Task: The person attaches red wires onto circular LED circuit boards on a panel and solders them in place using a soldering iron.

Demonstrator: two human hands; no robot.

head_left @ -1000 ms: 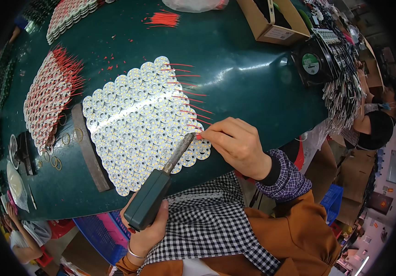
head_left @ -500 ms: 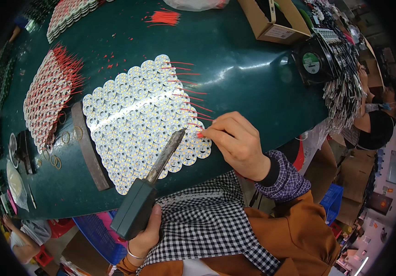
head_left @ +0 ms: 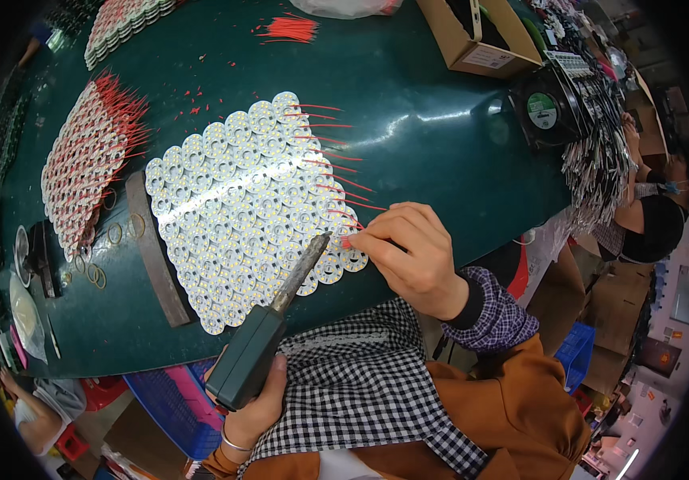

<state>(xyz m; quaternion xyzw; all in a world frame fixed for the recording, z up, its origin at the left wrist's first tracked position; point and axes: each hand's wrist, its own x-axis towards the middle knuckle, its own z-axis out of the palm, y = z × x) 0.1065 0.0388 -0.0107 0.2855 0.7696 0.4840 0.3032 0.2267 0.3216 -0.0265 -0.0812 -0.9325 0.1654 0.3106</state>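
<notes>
A panel of round white LED boards lies on the green table, with red wires standing out along its right edge. My left hand is closed around the dark handle of a soldering iron. The iron's tip rests over the panel's lower right part, close to my other hand; whether it touches a board I cannot tell. My right hand pinches short red wires at the panel's right edge, and its fingers partly hide them.
A metal bar lies along the panel's left side. Beyond it are a wired stack of boards and several rubber bands. A bundle of red wires, a cardboard box and a black fan stand farther off. A co-worker sits at right.
The soldering iron and my left hand have shifted slightly right and up. My right fingers have shifted a little over the panel's edge; another red wire now stands out near them.
</notes>
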